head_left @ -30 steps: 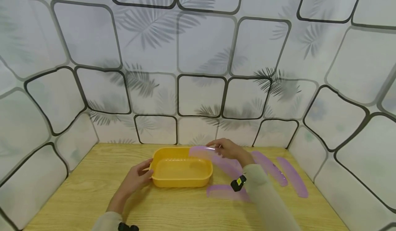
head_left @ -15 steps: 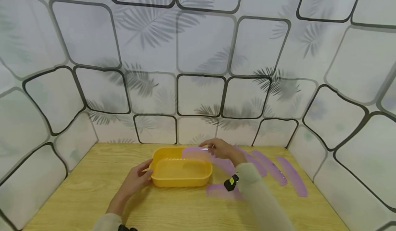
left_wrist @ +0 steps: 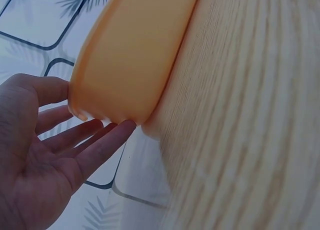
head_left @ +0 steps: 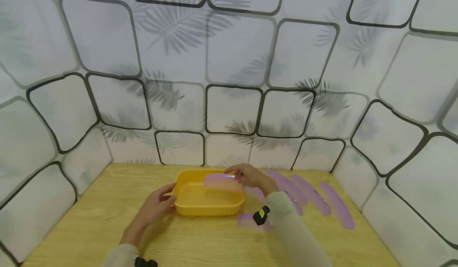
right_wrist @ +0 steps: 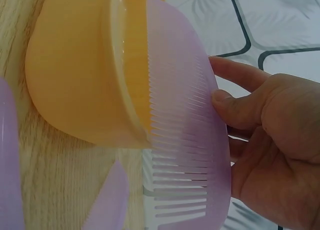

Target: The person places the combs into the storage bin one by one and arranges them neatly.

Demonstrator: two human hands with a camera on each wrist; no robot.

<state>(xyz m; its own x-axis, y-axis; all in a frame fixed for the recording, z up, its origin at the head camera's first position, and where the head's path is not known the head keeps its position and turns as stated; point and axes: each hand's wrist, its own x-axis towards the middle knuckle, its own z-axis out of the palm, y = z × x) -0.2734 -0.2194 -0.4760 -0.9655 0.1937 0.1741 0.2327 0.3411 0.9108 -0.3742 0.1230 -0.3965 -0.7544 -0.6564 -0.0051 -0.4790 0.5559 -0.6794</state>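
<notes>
A yellow plastic basin (head_left: 209,210) rests on the wooden table. My left hand (head_left: 157,203) touches its left end, with loosely extended fingers against the outer wall and rim. In the left wrist view that end wall (left_wrist: 130,65) of the basin fills the space beside the fingertips (left_wrist: 127,127). My right hand (head_left: 248,175) pinches the spine of a translucent purple comb (head_left: 222,182) between thumb and fingers. The comb hangs over the basin's right half. Its teeth point toward the basin in the right wrist view, where the thumb (right_wrist: 225,100) presses its spine.
To the right several more purple combs lie on the table, among them an outer comb (head_left: 336,205) and an inner comb (head_left: 310,195). Another comb (head_left: 247,220) lies in front of the basin, partly behind the right wrist. A patterned wall covering (head_left: 232,112) encloses the table's back and sides.
My right hand has carried the comb leftward, farther over the basin, uncovering more of the combs on the right. The left hand stays at the basin's left end.
</notes>
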